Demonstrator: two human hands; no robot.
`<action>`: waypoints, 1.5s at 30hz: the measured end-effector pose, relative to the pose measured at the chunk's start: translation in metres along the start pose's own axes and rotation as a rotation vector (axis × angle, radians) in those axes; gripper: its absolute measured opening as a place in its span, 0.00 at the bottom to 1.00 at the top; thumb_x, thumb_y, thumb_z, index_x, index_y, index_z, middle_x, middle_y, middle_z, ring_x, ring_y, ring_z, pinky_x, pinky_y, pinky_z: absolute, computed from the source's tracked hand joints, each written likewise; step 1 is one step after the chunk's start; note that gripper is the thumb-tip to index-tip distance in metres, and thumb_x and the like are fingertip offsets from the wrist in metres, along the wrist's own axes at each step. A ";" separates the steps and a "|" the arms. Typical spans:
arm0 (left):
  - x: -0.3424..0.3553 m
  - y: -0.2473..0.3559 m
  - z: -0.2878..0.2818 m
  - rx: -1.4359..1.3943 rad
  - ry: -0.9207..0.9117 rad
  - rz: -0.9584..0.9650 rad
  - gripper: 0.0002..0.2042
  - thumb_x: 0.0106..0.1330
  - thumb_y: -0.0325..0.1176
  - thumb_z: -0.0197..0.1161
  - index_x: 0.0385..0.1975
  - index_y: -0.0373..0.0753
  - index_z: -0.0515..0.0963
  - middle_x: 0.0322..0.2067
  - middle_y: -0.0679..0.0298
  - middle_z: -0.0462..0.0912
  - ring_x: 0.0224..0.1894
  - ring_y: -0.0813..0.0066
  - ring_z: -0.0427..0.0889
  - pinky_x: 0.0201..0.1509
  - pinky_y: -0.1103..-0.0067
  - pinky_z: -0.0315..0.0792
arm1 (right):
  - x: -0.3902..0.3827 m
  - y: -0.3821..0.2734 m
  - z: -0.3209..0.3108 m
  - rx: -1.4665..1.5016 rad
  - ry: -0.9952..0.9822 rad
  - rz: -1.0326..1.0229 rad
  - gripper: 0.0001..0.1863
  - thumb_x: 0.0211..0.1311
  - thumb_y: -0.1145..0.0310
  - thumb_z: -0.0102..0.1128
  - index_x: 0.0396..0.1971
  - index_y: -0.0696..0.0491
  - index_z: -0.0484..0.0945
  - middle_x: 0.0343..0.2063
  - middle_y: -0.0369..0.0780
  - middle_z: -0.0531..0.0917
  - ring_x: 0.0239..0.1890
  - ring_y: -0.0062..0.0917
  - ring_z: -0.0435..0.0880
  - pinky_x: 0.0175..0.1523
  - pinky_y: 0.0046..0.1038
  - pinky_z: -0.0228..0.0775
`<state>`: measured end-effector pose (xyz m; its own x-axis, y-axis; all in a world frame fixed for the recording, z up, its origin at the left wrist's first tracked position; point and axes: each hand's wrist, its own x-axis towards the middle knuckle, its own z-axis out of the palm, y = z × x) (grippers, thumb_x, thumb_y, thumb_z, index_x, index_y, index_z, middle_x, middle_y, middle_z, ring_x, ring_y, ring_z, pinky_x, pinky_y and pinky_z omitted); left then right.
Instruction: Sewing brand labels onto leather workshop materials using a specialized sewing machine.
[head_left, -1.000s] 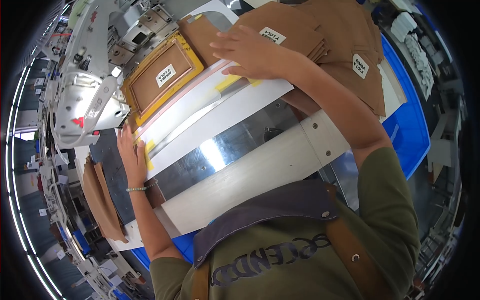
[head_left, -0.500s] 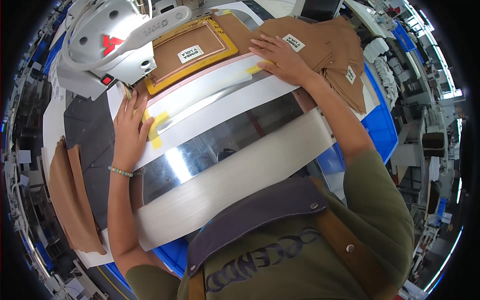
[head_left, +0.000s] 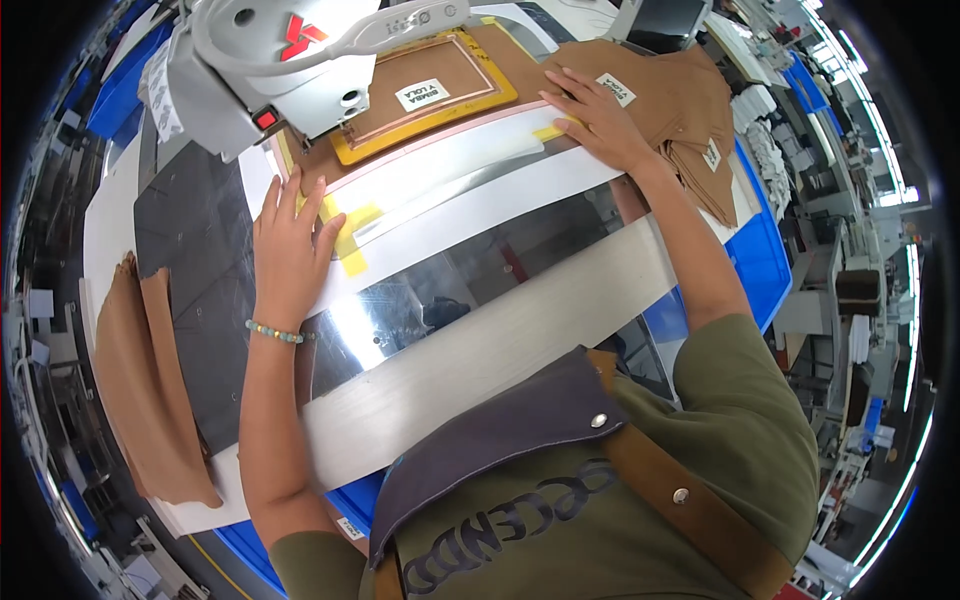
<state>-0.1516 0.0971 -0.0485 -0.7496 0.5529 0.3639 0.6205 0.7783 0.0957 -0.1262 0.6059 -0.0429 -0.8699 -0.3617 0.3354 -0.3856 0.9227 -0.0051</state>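
My left hand (head_left: 292, 240) lies flat, fingers spread, at the left end of a white template sheet (head_left: 470, 212) with clear and yellow tape. Its thumb is by the yellow tape (head_left: 352, 235). My right hand (head_left: 605, 122) rests with fingers apart at the sheet's far right end, beside brown fabric. Behind the sheet, a yellow-edged frame (head_left: 495, 88) surrounds a brown fabric panel (head_left: 400, 72) bearing a white label (head_left: 421, 95). Just beyond my left fingertips stands the white sewing machine head (head_left: 300, 75). Neither hand grips anything visible.
A pile of brown fabric pieces (head_left: 690, 85) with white labels lies to the right, above a blue bin (head_left: 755, 250). More brown fabric (head_left: 140, 390) drapes at the left edge. A brushed metal bar (head_left: 500, 335) runs between me and the shiny plate (head_left: 430, 300).
The whole view has shifted, so the machine, frame and sheet appear farther right. My left fingertips sit slightly nearer me, away from the machine's needle area. My right hand stays beside the brown fabric.
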 end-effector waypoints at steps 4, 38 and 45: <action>0.000 0.002 -0.001 -0.002 0.099 -0.038 0.26 0.77 0.41 0.65 0.71 0.37 0.76 0.76 0.48 0.69 0.76 0.44 0.68 0.76 0.58 0.66 | -0.005 0.008 0.005 0.052 0.068 0.050 0.29 0.81 0.52 0.55 0.72 0.52 0.76 0.78 0.43 0.69 0.82 0.41 0.61 0.83 0.43 0.53; 0.001 0.019 -0.002 0.063 -0.121 -0.193 0.28 0.81 0.44 0.58 0.78 0.46 0.71 0.81 0.53 0.62 0.83 0.48 0.58 0.83 0.56 0.52 | -0.004 0.004 0.005 0.025 -0.017 0.010 0.35 0.83 0.42 0.47 0.74 0.54 0.72 0.80 0.39 0.66 0.83 0.35 0.56 0.86 0.50 0.42; 0.002 0.022 -0.007 0.018 -0.064 -0.199 0.25 0.79 0.40 0.61 0.74 0.44 0.75 0.80 0.54 0.65 0.82 0.47 0.60 0.82 0.56 0.55 | -0.003 0.001 -0.004 0.005 -0.105 -0.003 0.34 0.81 0.47 0.50 0.77 0.52 0.68 0.81 0.37 0.65 0.85 0.36 0.54 0.87 0.49 0.37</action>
<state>-0.1372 0.1132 -0.0391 -0.8705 0.4047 0.2801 0.4546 0.8792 0.1427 -0.1230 0.6081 -0.0404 -0.8958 -0.3770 0.2353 -0.3900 0.9208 -0.0094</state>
